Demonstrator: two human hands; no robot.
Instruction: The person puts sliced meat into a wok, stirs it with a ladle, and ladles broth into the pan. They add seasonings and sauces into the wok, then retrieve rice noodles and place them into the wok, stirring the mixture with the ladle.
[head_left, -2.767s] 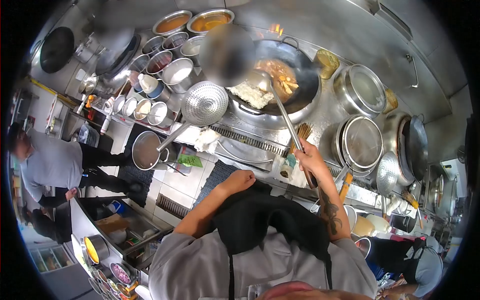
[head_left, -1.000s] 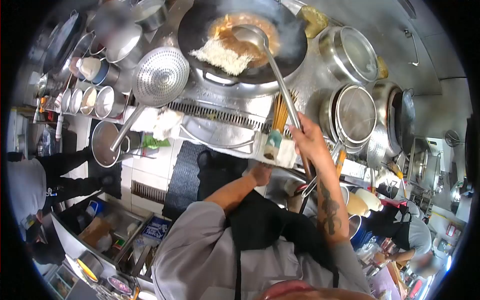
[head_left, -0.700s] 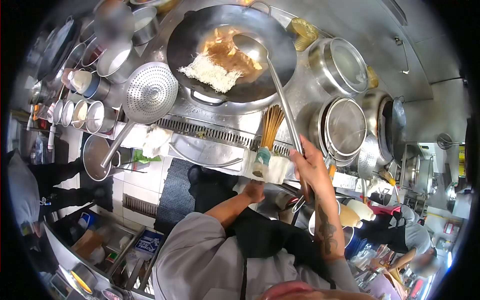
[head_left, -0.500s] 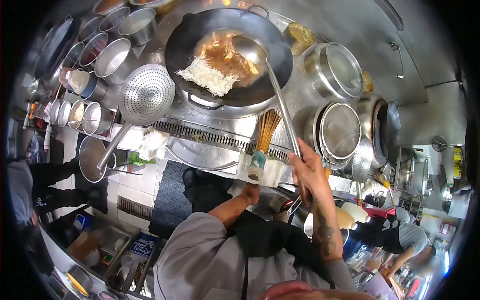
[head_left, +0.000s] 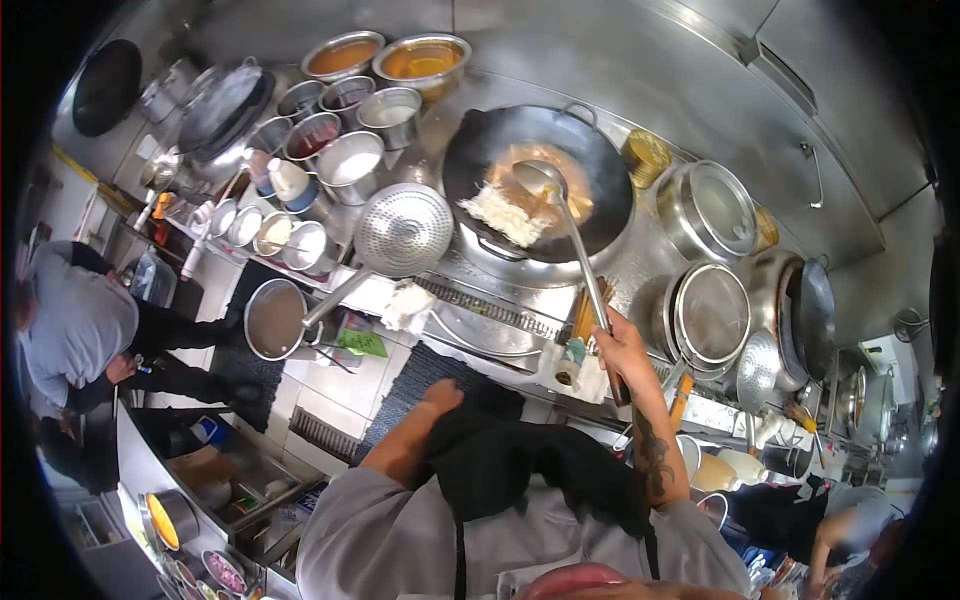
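Observation:
My right hand (head_left: 622, 345) is closed around the handle of a long metal ladle (head_left: 583, 240). The ladle's bowl dips into brown, steaming broth (head_left: 540, 157) in a black wok (head_left: 610, 215). A pale clump of thin noodles (head_left: 502, 216) lies at the wok's near left side, partly against the broth. Below the counter edge, my left hand (head_left: 443, 394) hangs in front of my body, away from the wok; its fingers do not show clearly. A bamboo wok brush (head_left: 585, 318) lies beside my right hand, partly hidden behind the ladle handle.
A perforated skimmer (head_left: 403, 230) rests left of the wok, near several metal seasoning pots (head_left: 350, 165). Stacked strainers (head_left: 711, 310) and a lidded pot (head_left: 722, 207) stand at right. Below the counter is a pot of brownish liquid (head_left: 276, 318). Co-workers (head_left: 85, 310) stand at both sides.
The view has shifted, so the stove appears lower and further right. My left hand has moved left, away from the bamboo brush. The ladle bowl has moved closer to the noodles.

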